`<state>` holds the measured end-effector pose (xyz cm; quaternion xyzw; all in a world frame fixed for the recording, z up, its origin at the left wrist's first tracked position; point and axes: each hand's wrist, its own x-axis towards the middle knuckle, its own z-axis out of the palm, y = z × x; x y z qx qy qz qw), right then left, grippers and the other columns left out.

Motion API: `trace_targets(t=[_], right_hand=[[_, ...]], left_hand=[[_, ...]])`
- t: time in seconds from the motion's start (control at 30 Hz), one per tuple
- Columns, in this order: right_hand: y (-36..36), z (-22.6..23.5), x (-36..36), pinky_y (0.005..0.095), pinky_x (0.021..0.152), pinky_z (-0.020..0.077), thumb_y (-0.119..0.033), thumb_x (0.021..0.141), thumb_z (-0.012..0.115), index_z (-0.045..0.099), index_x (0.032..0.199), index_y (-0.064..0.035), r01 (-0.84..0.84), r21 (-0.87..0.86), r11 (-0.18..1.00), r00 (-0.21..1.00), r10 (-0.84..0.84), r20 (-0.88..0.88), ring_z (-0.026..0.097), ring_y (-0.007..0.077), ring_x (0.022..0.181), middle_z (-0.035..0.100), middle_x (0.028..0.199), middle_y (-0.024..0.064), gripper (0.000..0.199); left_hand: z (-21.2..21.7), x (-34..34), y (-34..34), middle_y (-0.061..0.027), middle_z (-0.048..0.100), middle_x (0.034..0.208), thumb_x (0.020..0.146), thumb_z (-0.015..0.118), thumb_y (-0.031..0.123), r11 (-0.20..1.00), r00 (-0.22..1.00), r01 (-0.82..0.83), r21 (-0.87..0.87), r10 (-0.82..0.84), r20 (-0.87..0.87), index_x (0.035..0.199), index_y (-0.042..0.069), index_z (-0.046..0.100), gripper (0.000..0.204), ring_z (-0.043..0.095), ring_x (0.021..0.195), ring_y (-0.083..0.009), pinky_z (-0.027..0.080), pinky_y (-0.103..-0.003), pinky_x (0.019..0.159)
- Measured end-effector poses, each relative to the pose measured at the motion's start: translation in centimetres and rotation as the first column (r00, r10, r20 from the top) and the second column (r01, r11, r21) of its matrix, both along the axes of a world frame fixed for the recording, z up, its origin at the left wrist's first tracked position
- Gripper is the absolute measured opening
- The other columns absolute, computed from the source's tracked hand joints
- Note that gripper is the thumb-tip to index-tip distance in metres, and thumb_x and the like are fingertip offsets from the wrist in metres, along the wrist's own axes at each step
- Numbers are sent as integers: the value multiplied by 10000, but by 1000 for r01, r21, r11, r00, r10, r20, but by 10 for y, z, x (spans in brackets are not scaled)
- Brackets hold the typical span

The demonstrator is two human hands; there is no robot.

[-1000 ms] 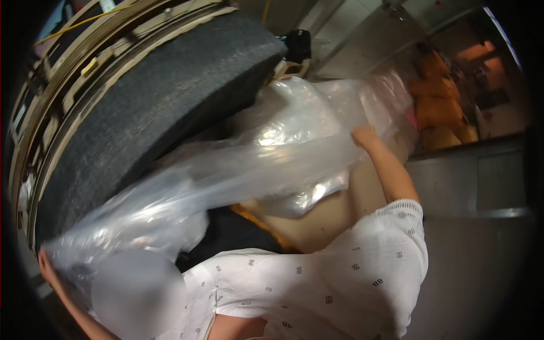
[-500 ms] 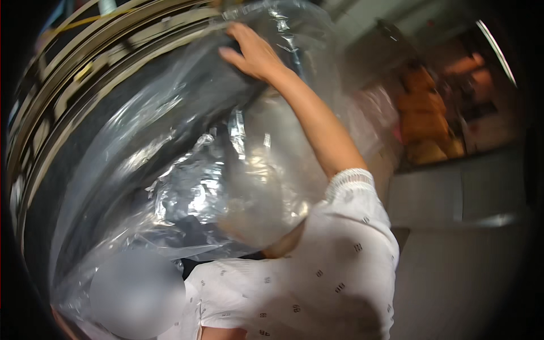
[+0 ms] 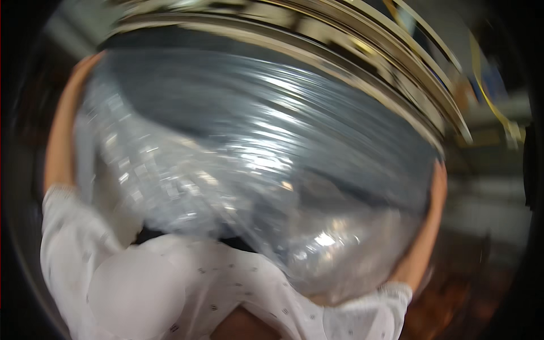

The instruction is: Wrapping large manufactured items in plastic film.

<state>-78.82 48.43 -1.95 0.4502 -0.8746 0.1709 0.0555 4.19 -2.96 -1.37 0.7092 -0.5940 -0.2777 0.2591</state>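
head view: clear plastic pulled over a big dark tyre

head camera is badly smeared by motion, so fine detail is lost. a large dark tyre (image 3: 266, 102) fills the upper middle of the picture, its rounded tread bending from the upper left down toward the right. a clear plastic sheet (image 3: 238, 187) is stretched over it and hangs below in a shiny, wrinkled bulge near the lower centre.

the left hand (image 3: 85, 65) is up at the top left, pressed against the edge of the plastic where it meets the tyre; it looks to be gripping the film, though the blur hides the fingers. the bare forearm runs down from it to a white patterned sleeve (image 3: 68, 226).

the right hand (image 3: 437, 181) sits at the far right edge of the tyre, against the plastic; whether it is clenched on the film or just laid flat on it cannot be told. its forearm drops to the other sleeve at the lower right.

behind the tyre, pale curved bars of a rack (image 3: 362, 62) arc across the top, with a yellow cable (image 3: 487, 96) at the upper right.
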Motion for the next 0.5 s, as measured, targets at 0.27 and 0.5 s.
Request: trace_targets(t=[0.27, 0.5], right_hand=[[-97, 40, 86, 404, 887, 393, -165, 881, 482, 521, 1071, 2, -75, -120, 990, 833, -4, -553, 488, 354, 1049, 480, 1179, 187, 255], [-260, 59, 425, 273, 712, 450, -107, 844, 543, 607, 921, -13, -576, -430, 695, 647, 709, 279, 545, 188, 850, 543, 941, 96, 137]], left_hand=[[-14, -24, 5, -87, 660, 760, 759, 627, 419, 793, 995, -86, -603, 101, -9, 865, 99, 686, 342, 630, 710, -205, 464, -318, 663], [-12, -22, 2, -17, 662, 755, 767, 640, 391, 809, 979, -166, -563, 66, -194, 899, 64, 681, 355, 588, 695, -103, 448, -257, 675]])
